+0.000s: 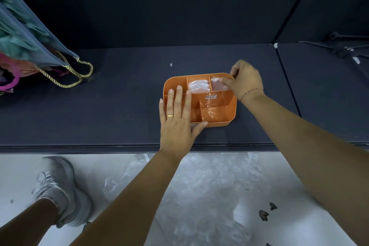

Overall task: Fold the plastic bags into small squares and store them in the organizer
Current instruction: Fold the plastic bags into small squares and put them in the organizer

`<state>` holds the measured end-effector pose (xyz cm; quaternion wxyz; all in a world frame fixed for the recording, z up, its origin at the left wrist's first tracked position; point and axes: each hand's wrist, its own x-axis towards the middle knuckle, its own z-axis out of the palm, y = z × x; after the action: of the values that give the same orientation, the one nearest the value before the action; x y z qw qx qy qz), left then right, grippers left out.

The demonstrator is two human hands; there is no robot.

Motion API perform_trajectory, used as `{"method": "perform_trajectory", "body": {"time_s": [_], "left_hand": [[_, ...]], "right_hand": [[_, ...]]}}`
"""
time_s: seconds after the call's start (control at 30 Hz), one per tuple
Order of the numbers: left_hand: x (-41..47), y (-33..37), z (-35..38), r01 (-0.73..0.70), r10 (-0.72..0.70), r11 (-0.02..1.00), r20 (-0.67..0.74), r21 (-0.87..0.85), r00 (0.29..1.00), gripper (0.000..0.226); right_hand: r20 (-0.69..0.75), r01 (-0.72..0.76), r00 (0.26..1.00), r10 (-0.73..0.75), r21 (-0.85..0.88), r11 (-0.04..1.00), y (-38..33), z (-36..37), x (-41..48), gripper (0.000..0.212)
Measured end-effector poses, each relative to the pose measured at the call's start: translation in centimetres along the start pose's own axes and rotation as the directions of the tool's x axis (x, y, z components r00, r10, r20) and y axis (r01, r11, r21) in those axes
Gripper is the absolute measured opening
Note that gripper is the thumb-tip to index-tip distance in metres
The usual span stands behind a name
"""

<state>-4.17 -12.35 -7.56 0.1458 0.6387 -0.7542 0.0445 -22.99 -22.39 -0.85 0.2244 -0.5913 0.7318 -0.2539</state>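
1. The right hand (246, 81) has its grip closed on the far right corner of the organizer (219, 124). The fingers are curled over the outside of the rim and the thumb reaches inside, pressing on a folded bag (216, 87).
2. The left hand (176, 118) has no grip on anything. It lies flat with straight, spread fingers across the organizer's left side, and the thumb rests along the near wall. It wears a plain gold ring (170, 115).
3. The organizer is smooth orange plastic, a shallow rectangle with rounded corners, split by thin walls into compartments.
4. The far right compartment holds the pressed bag, thin and translucent. The far middle one holds more folded bags (198, 86), stacked as pale, glossy squares.
5. The near right compartments show only crinkled clear film (209, 112) and a small printed label (211, 97) (its text is too small to read).
6. The organizer sits on a dark, matte worktop (99, 116).
7. At the worktop's far left leans a grey-blue paper bag (30, 36) with twisted gold rope handles (79, 74).
8. Below the worktop's near edge, loose clear plastic bags (209, 185) lie crumpled on the pale floor (20, 166), beside a white laced shoe (60, 185).
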Motion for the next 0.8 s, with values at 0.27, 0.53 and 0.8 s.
{"method": "perform_trajectory", "body": {"time_s": [0.27, 0.53, 0.8], "left_hand": [[-6.5, -1.3, 1.8, -0.233, 0.236, 0.967, -0.020, 0.102, 0.972, 0.069], [-0.9, -1.3, 2.1, -0.228, 0.218, 0.968, 0.099, 0.102, 0.971, 0.072], [4.0, -2.5, 2.8, -0.216, 0.189, 0.971, 0.221, 0.106, 0.957, 0.078]], "right_hand": [[-0.249, 0.097, 0.968, -0.028, 0.270, 0.958, 2.8, 0.4, -11.1, 0.010], [0.369, -0.169, 0.908, 0.198, -0.110, 0.979, 8.0, 9.3, -24.0, 0.039], [0.513, -0.087, 0.813, 0.275, -0.361, 0.929, 11.6, 11.1, -22.9, 0.091]]}}
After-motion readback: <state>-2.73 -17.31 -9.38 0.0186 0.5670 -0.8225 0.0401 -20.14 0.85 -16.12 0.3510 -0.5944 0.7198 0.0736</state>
